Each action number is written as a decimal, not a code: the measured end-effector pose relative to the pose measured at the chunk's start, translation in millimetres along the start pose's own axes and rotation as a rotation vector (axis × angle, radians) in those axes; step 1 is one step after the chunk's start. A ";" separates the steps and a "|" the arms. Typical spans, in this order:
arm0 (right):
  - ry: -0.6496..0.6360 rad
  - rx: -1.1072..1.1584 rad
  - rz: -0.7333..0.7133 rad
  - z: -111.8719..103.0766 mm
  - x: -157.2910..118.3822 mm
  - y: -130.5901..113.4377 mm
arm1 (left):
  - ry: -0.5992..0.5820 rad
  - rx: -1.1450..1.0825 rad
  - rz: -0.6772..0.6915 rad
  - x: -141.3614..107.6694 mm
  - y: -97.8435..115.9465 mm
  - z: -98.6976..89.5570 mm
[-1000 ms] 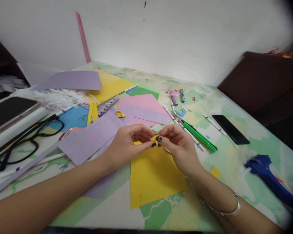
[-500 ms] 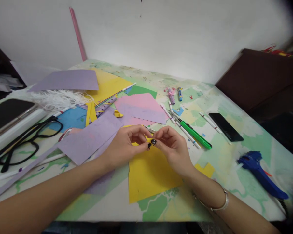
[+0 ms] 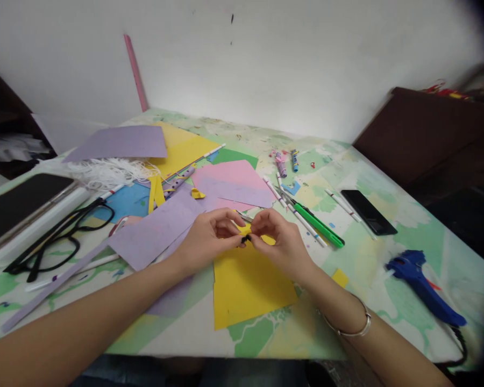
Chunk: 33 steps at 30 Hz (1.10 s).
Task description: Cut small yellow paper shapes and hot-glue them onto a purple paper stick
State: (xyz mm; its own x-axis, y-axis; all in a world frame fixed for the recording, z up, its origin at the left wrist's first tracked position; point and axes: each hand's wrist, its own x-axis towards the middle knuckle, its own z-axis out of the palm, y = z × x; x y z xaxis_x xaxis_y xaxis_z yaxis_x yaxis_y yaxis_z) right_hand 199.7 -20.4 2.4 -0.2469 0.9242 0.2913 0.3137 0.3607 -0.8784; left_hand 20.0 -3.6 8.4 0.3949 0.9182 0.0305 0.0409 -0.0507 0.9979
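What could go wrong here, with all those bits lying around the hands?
The small yellow piece pinched between the left hand and right hand might slip or crease, being so tiny. The metal tip just beyond the hands might prick a finger reaching forward. And the blue glue gun lies near the corner of the table, its cord by the edge, so a snag might pull it off; whether it is hot, I cannot tell.

A craft workspace; purple paper [image 3: 125, 142]; green cutter [image 3: 319, 225]; blue glue gun [image 3: 427, 292]
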 end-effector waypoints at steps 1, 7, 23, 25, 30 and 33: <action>-0.003 -0.052 -0.023 0.7 -0.6 0.0 | -0.003 0.014 0.006 -0.1 0.6 0.6; 0.027 -0.143 -0.062 2.1 -1.7 -0.3 | -0.012 0.077 0.043 0.1 -0.1 -0.4; 0.085 -0.031 -0.026 1.5 -1.3 -2.6 | -0.009 0.083 0.176 1.2 -3.8 4.5; 0.088 -0.020 -0.014 0.2 -0.5 -1.7 | -0.025 0.055 0.154 1.6 -3.4 2.3; 0.078 -0.158 -0.051 -0.9 0.1 2.1 | -0.018 0.142 0.084 2.0 -6.3 -0.5; -0.004 -0.260 -0.092 1.1 -1.2 3.0 | -0.062 0.257 0.126 0.7 -7.5 0.8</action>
State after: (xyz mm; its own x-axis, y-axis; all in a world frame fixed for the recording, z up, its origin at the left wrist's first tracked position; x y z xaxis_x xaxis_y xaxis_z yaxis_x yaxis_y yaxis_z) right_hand 200.0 -20.6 -1.0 -0.2886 0.8856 0.3639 0.5142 0.4640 -0.7213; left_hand 20.7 -2.9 0.9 0.4669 0.8728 0.1422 0.2157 -0.2683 0.9389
